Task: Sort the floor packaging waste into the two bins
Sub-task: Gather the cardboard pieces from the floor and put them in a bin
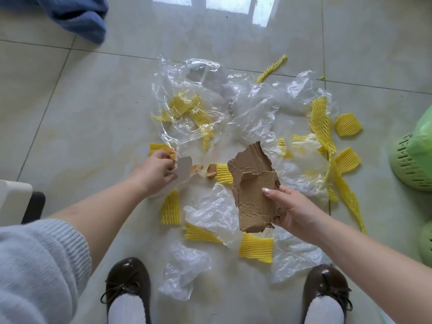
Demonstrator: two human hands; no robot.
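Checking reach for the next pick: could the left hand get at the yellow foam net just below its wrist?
Probably yes: the yellow foam net lies uncovered, but the left hand already grips a grey card scrap.

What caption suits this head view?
Right hand holds torn brown cardboard; left hand pinches a grey card scrap above plastic and foam litter.

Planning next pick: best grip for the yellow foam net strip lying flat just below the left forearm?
Pinch the foam net strip at its wider near end, coming straight down from above. It lies flat on the floor, and that end is clear of the plastic film on its right, so fingers close across its width.
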